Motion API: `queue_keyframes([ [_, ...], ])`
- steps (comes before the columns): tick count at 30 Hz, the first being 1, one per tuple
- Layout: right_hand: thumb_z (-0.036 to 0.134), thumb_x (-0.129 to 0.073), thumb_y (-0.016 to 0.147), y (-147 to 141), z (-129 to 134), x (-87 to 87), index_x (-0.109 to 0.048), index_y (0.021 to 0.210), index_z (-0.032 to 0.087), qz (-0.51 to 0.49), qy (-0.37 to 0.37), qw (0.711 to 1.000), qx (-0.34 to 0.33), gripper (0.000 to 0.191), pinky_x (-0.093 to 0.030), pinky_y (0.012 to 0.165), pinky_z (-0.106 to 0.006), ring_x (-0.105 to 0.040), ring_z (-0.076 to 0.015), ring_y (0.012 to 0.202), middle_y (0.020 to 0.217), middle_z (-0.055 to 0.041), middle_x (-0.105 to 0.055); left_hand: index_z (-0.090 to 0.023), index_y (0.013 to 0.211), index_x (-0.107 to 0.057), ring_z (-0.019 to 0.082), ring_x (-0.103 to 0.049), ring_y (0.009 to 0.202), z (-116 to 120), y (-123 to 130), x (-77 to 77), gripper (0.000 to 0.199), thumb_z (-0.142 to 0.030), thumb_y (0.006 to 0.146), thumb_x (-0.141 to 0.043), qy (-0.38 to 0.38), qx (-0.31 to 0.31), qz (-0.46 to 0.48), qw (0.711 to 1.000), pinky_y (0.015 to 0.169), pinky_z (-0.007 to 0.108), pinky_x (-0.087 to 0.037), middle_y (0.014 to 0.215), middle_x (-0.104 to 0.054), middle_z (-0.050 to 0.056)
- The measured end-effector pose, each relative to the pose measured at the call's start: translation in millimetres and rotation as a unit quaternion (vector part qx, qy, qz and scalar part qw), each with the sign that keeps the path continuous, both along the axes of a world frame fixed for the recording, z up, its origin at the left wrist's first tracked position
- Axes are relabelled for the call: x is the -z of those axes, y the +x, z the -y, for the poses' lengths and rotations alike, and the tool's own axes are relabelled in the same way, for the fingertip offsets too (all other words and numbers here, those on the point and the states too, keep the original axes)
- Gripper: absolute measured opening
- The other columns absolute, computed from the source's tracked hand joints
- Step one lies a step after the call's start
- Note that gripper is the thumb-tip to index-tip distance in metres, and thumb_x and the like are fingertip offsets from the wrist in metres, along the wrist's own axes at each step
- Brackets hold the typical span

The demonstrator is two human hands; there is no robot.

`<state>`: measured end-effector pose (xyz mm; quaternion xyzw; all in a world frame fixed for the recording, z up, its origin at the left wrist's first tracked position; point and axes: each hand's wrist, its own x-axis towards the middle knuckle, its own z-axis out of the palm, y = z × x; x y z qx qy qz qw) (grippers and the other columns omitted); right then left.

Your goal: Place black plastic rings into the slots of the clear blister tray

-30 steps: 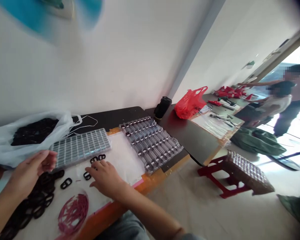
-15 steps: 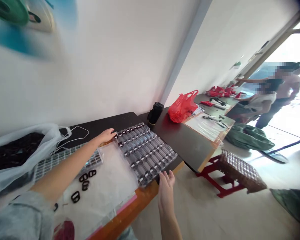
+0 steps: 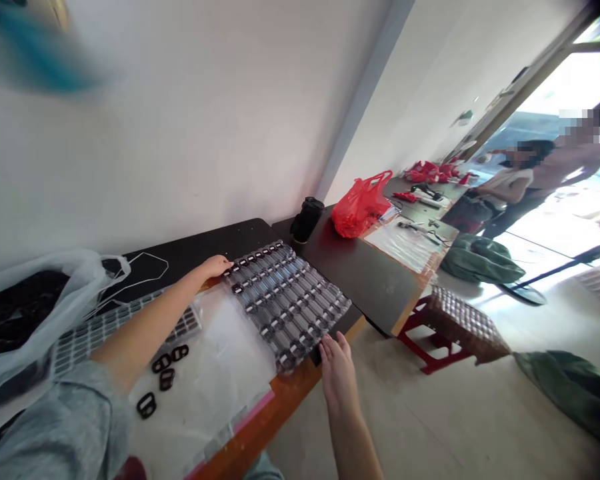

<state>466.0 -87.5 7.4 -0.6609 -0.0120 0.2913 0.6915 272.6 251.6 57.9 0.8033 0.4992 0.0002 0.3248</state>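
A clear plastic tray (image 3: 300, 303) with rows of moulded cells lies flat on the table. Small black plastic buckles sit along its far row, and one more is at the left of the second row. At the tray's far left corner, my left hand (image 3: 216, 266) has its fingers closed over the edge. My right hand (image 3: 337, 367) is beside the near right edge, fingers apart, the tips at or very near the tray. Several loose black buckles (image 3: 147, 405) lie on the white sheet (image 3: 215, 380) to the left.
Beyond my left forearm is a second gridded tray (image 3: 100, 337), next to a white bag (image 3: 93, 267) of black pieces. A black cylindrical container (image 3: 307, 220) and a red plastic bag (image 3: 360, 203) stand further back. A red stool (image 3: 445, 327) is at right; two people are near the doorway.
My left hand's fingers have closed over the tray corner. My right hand has come slightly nearer the tray's edge. The view has shifted a little, and the people in the background have moved.
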Motion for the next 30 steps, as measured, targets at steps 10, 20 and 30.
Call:
queue_keyframes([
  [10, 0.038, -0.065, 0.064, 33.9, -11.4, -15.6, -0.048, 0.118, 0.027, 0.012, -0.032, 0.999, -0.027, 0.058, -0.053, 0.101, -0.032, -0.064, -0.0217, 0.113, 0.1, -0.0017, -0.067, -0.013, 0.082, -0.068, 0.016, -0.06, 0.062, 14.3, -5.9, -1.3, 0.037, -0.049, 0.087, -0.065, -0.028, -0.03, 0.01, 0.999, 0.06, 0.029, -0.048, 0.072, -0.066, 0.003],
  [20, 0.028, -0.067, 0.063, 71.5, -31.3, -27.2, -0.052, 0.114, 0.023, 0.033, -0.076, 0.995, -0.063, 0.053, -0.055, 0.088, -0.032, -0.067, -0.0205, 0.097, 0.094, -0.0013, -0.067, -0.014, 0.069, -0.073, 0.022, -0.063, 0.065, 29.9, -12.7, -5.8, 0.026, -0.037, 0.073, -0.062, 0.008, 0.002, -0.046, 0.999, 0.055, 0.027, -0.039, 0.065, -0.068, 0.008],
  [30, 0.022, -0.067, 0.063, 86.1, -55.3, -38.5, -0.046, 0.129, 0.018, 0.057, -0.107, 0.988, -0.097, 0.069, -0.055, 0.071, -0.03, -0.066, -0.0218, 0.081, 0.092, -0.0038, -0.067, -0.018, 0.067, -0.074, 0.024, -0.065, 0.072, 55.0, -13.6, -16.8, 0.03, -0.039, 0.077, -0.055, 0.063, 0.041, -0.096, 0.993, 0.058, 0.027, -0.038, 0.073, -0.071, 0.01],
])
